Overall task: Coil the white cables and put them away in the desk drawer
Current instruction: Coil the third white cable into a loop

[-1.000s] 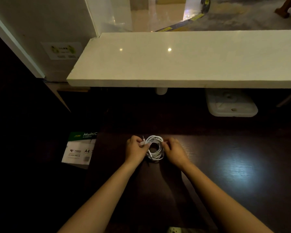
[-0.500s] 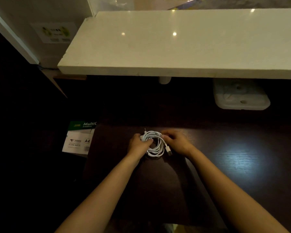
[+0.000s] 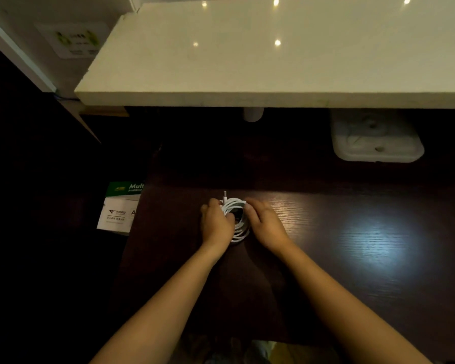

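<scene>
On the dark wood-grain desk (image 3: 326, 258) a thin white cable (image 3: 237, 219) sits wound into a small bundle between both hands. The left hand (image 3: 216, 224) curls its fingers around one side, the right hand (image 3: 265, 222) presses the other. Coiling looks nearly finished; no drawer shows, so stowing remains.

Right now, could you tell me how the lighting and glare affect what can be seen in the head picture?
Head view: dim overall; the counter is brightest, with small lamp reflections; a bluish glare patch sits on the dark desk to the right; the left side and under the counter are nearly black; the cable between the left hand and right hand stays readable; wide-angle bending shows at the edges.
</scene>
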`<state>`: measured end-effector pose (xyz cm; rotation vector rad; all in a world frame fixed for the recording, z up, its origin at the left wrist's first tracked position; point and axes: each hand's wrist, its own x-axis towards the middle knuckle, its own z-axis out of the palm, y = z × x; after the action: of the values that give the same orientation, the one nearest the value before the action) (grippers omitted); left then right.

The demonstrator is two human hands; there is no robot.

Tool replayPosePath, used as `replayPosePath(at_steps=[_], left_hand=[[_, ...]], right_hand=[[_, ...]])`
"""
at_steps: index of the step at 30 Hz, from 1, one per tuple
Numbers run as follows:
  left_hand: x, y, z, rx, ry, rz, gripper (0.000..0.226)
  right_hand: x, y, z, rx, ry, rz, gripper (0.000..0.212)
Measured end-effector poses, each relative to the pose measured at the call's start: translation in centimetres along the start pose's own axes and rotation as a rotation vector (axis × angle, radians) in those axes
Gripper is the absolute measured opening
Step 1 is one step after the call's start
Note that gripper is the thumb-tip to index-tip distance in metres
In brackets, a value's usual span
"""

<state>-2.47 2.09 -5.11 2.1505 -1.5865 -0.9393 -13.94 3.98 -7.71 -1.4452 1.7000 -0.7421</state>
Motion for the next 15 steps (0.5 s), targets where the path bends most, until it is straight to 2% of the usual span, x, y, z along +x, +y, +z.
replayPosePath(at_steps=[3,8,11,13,15], left_hand=[[-0.7,0.1,0.0,-0.096,-0.032,0.034,0.033],[-1.7,-0.2,-0.3,-0.237,-0.073,0.064,0.031],[-2.6,0.0,-1.0,-0.259,-0.037,0.045,0.034],[-3.0,0.2,-1.8,-0.309,-0.011,0.04,0.046],[-3.3,0.5,-2.9,-0.456,-0.084,0.045,0.073]], right_hand=[[-0.5,-0.1,-0.8,0.025,-0.095,-0.022,0.044],[-0.8,-0.8,-1.3,0.167,-0.107,0.016,0.023],[-1.4,-1.6,-1.9,0.172,-0.122,-0.008,0.023],[-2.0,-2.6,-2.5,0.196,-0.129,-0.03,0.023],[-2.7,-3.5,-3.3,0.232,-0.124,-0.043,0.023]])
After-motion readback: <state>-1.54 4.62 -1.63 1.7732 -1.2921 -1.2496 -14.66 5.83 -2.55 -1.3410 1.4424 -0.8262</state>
